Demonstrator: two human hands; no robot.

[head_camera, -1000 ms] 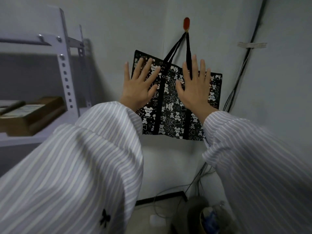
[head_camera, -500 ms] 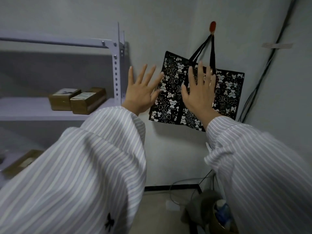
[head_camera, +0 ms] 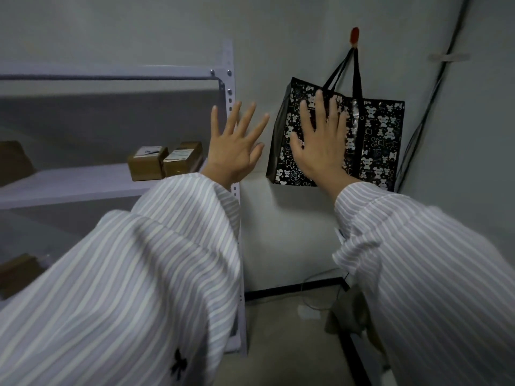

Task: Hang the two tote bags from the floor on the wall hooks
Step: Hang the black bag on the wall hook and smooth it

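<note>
A black tote bag (head_camera: 376, 140) with a white bear print hangs by its black straps from a red wall hook (head_camera: 354, 36) near the room's corner. My left hand (head_camera: 234, 147) is raised with its fingers spread, holding nothing, to the left of the bag and in front of the shelf post. My right hand (head_camera: 320, 143) is also spread and empty, held up in front of the bag's left half. Whether it touches the bag I cannot tell. Both arms wear wide striped sleeves. No second tote bag is in view.
A white metal shelf rack (head_camera: 228, 87) stands at the left with two small cardboard boxes (head_camera: 164, 161) on its middle shelf. Black cables (head_camera: 434, 87) run down the right wall. Loose cables and a dark object (head_camera: 348, 313) lie on the floor in the corner.
The view has swung left and back, so the bag and hook now sit further right and more of the shelf shows. Both hands stay spread and empty, now lower relative to the bag.
</note>
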